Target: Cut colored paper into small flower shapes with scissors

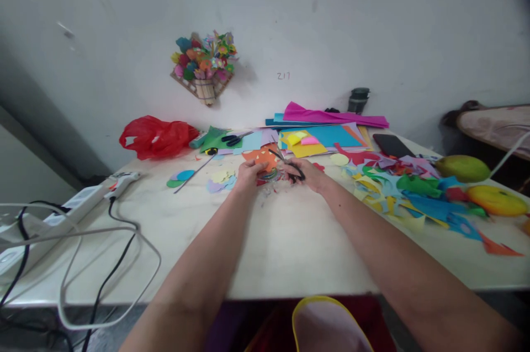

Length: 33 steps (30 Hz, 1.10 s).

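Note:
My left hand (249,171) is closed on a small piece of coloured paper (269,173), reddish with a ring-like shape, held just above the white table (285,241). My right hand (308,173) grips black-handled scissors (285,163), whose blades point up and left toward an orange paper cutout (261,156). Both hands meet near the middle of the table's far half. Tiny paper scraps lie under them.
Coloured paper sheets (327,134) are stacked at the back, with another pair of scissors (232,138), a red plastic bag (155,136) and a black phone (391,145). Cut scraps (418,192) and two mangoes (464,167) fill the right side. A power strip with cables (66,214) lies left.

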Available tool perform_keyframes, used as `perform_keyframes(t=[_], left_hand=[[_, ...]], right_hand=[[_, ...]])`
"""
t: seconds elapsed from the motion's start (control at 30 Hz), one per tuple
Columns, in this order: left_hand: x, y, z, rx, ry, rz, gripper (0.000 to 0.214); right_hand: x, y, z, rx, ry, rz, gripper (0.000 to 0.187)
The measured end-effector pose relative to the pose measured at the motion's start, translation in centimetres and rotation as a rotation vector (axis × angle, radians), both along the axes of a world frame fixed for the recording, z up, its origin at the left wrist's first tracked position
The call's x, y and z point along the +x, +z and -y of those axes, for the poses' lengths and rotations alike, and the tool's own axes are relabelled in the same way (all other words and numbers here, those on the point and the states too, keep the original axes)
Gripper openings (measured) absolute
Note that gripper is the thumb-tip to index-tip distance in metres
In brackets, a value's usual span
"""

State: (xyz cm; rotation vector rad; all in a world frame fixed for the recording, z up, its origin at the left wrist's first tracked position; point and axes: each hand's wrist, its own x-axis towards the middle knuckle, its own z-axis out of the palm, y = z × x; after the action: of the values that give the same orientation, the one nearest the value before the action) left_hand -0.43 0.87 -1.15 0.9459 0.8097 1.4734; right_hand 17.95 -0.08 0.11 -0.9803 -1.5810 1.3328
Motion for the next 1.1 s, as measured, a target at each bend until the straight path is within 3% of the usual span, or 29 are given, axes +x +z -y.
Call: perform_keyframes(t=[0.5, 0.7, 1.1], left_hand=[[-0.6, -0.5, -0.5, -0.017, 0.022, 0.074, 0.023], [-0.8, -0.1, -0.3, -0.034, 0.004, 0.085, 0.024], [-0.7, 0.3, 0.1, -0.043, -0.028, 0.11, 0.023]], right_hand=[[0.2, -0.5, 0.0, -0.081, 0.023, 0.064, 0.022], [0.4, -1.1, 0.1, -0.034, -0.018, 0.105, 0.027], [0.7, -0.4, 1.4, -0.017, 0.062, 0.203, 0.025]])
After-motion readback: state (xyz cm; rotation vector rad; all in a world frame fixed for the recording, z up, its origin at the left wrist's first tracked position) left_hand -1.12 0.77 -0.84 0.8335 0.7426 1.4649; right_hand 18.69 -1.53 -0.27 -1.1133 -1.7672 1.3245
